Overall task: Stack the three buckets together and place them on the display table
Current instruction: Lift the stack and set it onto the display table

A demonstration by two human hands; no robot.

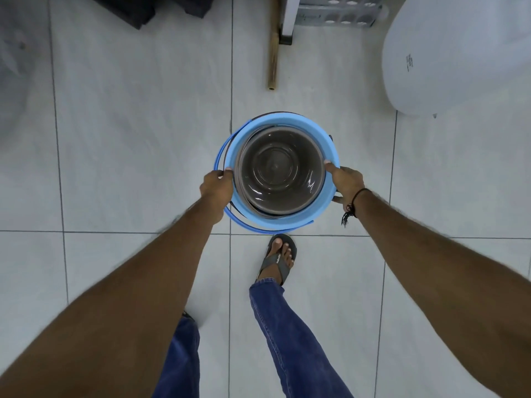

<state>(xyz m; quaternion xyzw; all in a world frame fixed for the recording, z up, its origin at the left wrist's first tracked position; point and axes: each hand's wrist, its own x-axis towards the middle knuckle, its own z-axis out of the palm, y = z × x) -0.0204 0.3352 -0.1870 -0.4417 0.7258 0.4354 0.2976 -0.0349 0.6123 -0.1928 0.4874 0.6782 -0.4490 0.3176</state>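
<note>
I look straight down into a stack of buckets held above the tiled floor. A blue bucket point(287, 122) is the outer one I can see, its blue handle hanging down on the left side. A grey-brown bucket point(280, 170) sits nested inside it. A dark rim peeks out behind the blue one, so a third bucket may be underneath; I cannot tell for sure. My left hand point(217, 186) grips the left rim with the thumb on top. My right hand point(343, 182) grips the right rim, a black cord on its wrist.
A large white rounded tub point(459, 53) lies at the upper right. A wooden stick point(273, 53) and a white post rest on the floor ahead, with a pale crate point(339, 12) behind. Dark objects point(149, 8) sit at top left. My sandalled foot point(278, 257) is just below the buckets.
</note>
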